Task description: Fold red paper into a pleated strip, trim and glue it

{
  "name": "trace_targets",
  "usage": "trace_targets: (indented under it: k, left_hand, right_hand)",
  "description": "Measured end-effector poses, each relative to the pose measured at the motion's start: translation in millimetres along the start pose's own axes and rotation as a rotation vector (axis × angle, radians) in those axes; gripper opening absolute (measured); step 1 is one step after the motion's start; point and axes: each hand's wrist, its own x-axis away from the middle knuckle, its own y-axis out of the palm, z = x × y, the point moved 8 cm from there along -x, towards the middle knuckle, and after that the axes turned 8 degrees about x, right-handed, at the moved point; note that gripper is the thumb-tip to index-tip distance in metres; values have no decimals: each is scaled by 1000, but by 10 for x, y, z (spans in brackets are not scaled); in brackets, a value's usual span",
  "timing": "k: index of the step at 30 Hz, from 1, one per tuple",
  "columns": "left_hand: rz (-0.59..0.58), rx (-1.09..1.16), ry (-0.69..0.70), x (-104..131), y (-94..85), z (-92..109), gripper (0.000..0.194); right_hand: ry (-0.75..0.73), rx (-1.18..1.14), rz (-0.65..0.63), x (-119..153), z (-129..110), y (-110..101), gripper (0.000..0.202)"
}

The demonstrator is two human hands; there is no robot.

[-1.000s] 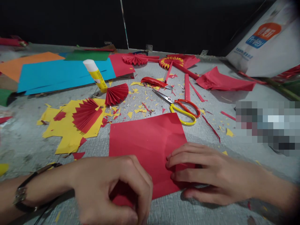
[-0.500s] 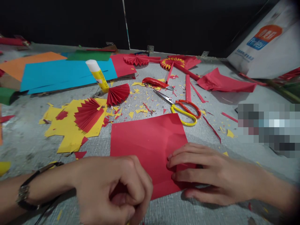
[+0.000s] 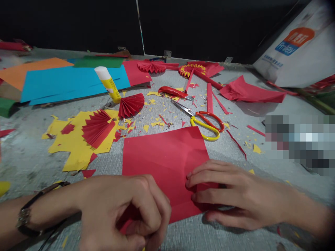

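Observation:
A sheet of red paper lies flat on the grey surface in front of me, its near left part hidden by my left hand. Curled over that part is my left hand, thumb and fingers drawn together; what they pinch, if anything, is hidden. My right hand rests with fingertips spread on the sheet's right side. Just beyond the sheet are scissors with one red and one yellow handle. Two pleated red paper fans, a nearer one and a farther one, lie to the left.
A glue stick stands tilted near blue paper. Cut yellow paper lies left, with scraps all around. A red-handled tool, pleated red rosettes and crumpled red paper lie farther back. A white bag stands right.
My left hand has shifted slightly left and turned a little, showing more red between thumb and fingers. My right hand and the red sheet stay nearly the same.

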Motion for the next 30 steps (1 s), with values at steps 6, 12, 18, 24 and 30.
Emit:
trace_targets:
  k: [6,12,18,24,30]
  left_hand:
    - [-57,2,-20,-27,-27,56,27]
    - [-138,-13,-44,-52,-11,74,30]
    - [-160,-14,-51,-125,-8,127,32]
    - [-145,16,-53,-86,-1,85,28]
    - [-94,35,-55,-52,-20,62,26]
  right_hand:
    - [0,20,-12,-15,4,-22,25]
    - [-138,211,104,-20,-261,76,35]
    - [-164,221,80,-43,-389,239,38]
    - [-171,187,153,-44,-340,169,34]
    - [-196,221,154,-33,-366,144,35]
